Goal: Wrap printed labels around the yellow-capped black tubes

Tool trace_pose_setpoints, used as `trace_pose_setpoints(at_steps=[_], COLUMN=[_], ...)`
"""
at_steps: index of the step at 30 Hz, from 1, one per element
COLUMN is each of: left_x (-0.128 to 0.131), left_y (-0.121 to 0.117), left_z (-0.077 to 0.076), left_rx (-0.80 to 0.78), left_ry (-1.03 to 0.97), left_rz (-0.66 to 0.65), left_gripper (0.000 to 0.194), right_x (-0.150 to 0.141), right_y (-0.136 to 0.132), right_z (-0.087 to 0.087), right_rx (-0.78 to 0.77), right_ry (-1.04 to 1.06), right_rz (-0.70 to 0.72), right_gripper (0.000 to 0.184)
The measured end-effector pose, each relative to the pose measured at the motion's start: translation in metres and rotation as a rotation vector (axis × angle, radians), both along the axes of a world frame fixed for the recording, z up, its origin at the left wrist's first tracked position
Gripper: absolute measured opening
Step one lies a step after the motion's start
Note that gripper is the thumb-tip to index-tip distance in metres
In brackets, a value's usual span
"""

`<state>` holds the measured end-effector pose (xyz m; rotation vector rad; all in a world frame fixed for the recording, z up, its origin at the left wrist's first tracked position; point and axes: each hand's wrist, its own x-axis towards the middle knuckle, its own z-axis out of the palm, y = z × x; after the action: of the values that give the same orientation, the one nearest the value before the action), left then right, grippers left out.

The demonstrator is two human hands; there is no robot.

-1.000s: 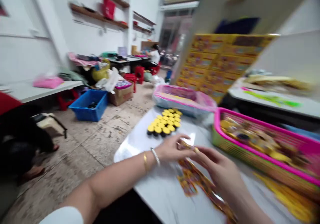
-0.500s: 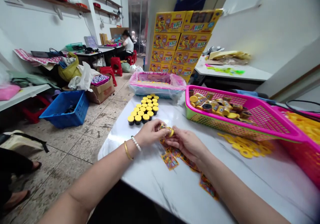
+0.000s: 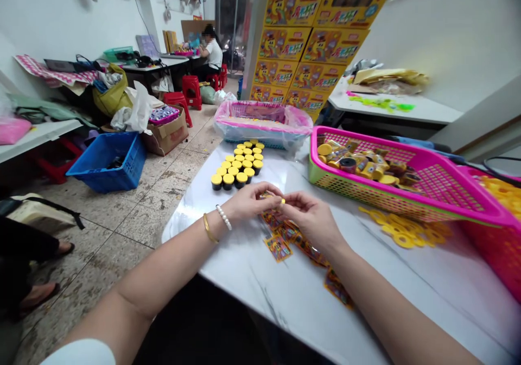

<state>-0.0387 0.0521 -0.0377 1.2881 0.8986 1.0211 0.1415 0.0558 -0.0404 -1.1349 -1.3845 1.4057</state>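
Observation:
My left hand and my right hand meet above the white table, fingers pinched together. Between them is a small yellow-lidded tub, mostly covered by my fingers; only a bit of yellow shows now. Under and beside my right hand lie printed orange packets, spread in a line towards my forearm. Just beyond my left hand, black tubs with yellow lids stand upright in close rows.
A pink-and-green basket with wrapped tubs stands to the right, flat yellow ring-shaped pieces before it. Behind the tubs is a plastic-lined basket. Yellow cartons are stacked beyond. A blue crate is on the floor; another person sits far back.
The view has tilted down slightly. My fingers have closed further over the small tub, so its yellow lid and printed side show less than before. Both hands stay together over the packets.

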Motion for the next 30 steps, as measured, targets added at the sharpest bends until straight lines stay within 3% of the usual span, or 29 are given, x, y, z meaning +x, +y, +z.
trace_pose_setpoints(at_steps=[7,11,14,17,24,30], left_x=[-0.003,-0.003,-0.001,0.001,-0.001,-0.005], left_y=[0.001,-0.002,-0.005,-0.005,0.001,0.002], left_z=[0.005,0.008,0.009,0.008,0.005,0.005], left_rx=[-0.152,-0.03,0.094,0.009,-0.036,-0.042], left_ry=[0.114,0.22,0.158,0.189,0.071,-0.041], left_rz=[0.127,0.275,0.178,0.128,0.135,0.064], left_gripper=[0.046,0.047,0.051,0.039,0.039,0.042], right_x=[0.003,0.008,0.008,0.008,0.012,0.009], right_y=[-0.001,0.002,0.002,0.002,0.005,0.0], right_z=[0.001,0.003,0.005,0.006,0.002,0.005], right_rx=[0.162,0.243,0.198,0.19,0.199,0.245], right_ry=[-0.028,-0.056,-0.039,-0.033,-0.001,0.026], right_rz=[-0.029,-0.069,0.028,0.029,0.027,-0.019], right_gripper=[0.037,0.038,0.037,0.035,0.044,0.033])
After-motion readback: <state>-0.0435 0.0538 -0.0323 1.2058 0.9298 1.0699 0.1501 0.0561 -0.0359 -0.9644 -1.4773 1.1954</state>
